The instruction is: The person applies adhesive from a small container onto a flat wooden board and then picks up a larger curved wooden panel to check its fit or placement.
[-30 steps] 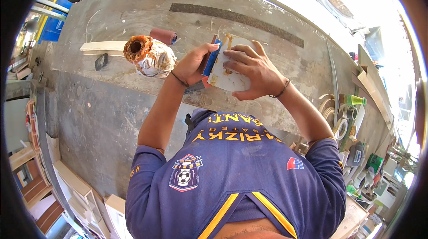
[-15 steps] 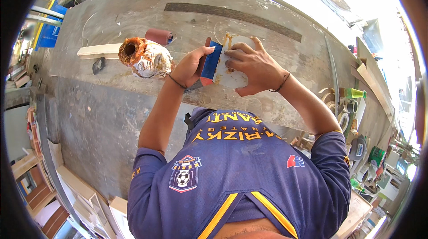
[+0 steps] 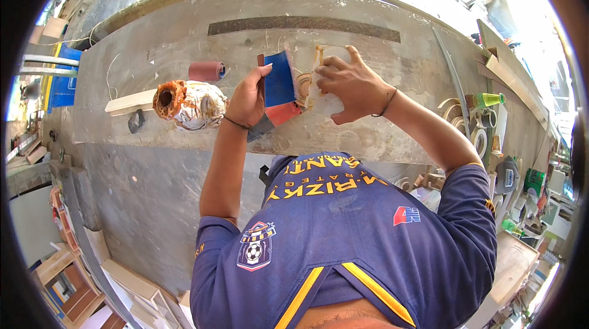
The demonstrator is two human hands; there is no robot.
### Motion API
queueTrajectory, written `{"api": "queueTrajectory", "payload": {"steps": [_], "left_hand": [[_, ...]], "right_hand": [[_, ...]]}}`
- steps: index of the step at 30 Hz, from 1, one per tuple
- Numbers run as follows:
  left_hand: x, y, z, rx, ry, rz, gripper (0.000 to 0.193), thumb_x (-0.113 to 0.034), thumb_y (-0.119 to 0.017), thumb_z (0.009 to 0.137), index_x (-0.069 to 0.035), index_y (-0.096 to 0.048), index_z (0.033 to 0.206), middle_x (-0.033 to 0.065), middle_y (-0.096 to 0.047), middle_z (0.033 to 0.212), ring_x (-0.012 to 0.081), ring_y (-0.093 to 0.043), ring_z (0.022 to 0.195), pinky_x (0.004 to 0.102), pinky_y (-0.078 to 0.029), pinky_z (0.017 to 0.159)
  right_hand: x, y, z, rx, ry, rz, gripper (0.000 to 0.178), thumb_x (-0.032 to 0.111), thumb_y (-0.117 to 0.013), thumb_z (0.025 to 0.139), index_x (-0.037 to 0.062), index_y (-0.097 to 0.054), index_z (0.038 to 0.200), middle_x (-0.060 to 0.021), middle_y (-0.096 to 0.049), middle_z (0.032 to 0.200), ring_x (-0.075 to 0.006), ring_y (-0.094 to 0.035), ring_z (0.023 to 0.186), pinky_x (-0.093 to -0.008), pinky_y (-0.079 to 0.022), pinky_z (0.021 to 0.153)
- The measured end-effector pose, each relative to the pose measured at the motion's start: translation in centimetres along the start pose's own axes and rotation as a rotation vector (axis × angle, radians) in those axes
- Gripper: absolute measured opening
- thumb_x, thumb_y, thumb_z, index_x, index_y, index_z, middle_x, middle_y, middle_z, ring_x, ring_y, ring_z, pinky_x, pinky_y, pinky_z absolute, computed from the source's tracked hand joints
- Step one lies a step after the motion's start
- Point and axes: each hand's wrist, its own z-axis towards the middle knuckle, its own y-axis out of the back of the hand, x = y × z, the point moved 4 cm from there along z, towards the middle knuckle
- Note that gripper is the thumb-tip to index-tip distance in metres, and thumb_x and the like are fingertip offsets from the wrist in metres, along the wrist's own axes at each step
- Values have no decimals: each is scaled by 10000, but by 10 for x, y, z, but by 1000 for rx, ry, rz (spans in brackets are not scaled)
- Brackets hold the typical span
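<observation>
A blue-backed sheet of sandpaper (image 3: 279, 82) is pinched in my closed left hand (image 3: 247, 101), thumb on its face. A reddish piece (image 3: 283, 113) sits just below the sheet, beside a dark grey one. My right hand (image 3: 354, 88) spreads over a whitish flat plate (image 3: 324, 106), fingers bent onto it and thumb low at its side. Yellow-brown residue, like dried glue, runs along the plate's left edge. Between my hands lies a small tan round thing (image 3: 303, 84), partly covered. What is under my right fingers is hidden.
Left of my hands stand a white-wrapped container (image 3: 199, 105) with a crusted brown mouth and a sandpaper roll (image 3: 204, 71). A pale wood strip (image 3: 127, 103) and a black lump (image 3: 136, 121) lie farther left. A dark strip (image 3: 304, 25) crosses the worktable's far side; a green bottle (image 3: 489, 99) is at right.
My hands have moved apart, the plate going right with my right hand. The blue sheet now faces up more broadly, and the tan round thing shows between them. The view has shifted slightly.
</observation>
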Motion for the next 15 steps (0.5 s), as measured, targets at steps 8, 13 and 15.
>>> {"api": "queueTrajectory", "payload": {"steps": [8,13,15], "left_hand": [[5,12,12,-108,-165,-19,265,-278,-556,937,-64,-554,1093,29,-614,1024,143,-591,960,346,-469,865],[18,9,14,-174,-208,-58,202,-187,-604,909,-103,-543,1082,33,-600,1050,178,-584,977,381,-452,880],[27,10,17,-123,-226,-27,232,-140,-623,893,-105,-532,1103,39,-593,1089,198,-568,1040,400,-431,955]], "right_hand": [[-51,4,-52,-444,-181,644,689,445,-733,640,71,-583,1199,-140,-540,1295,-297,-494,1204,-409,-358,1030],[-61,-29,-88,-636,-231,1682,749,488,-570,732,27,-490,1316,-148,-483,1364,-300,-454,1259,-497,-366,1033],[-57,-49,-97,-784,-143,2236,779,496,-538,752,26,-430,1365,-156,-454,1388,-317,-442,1268,-548,-334,1057]]}}
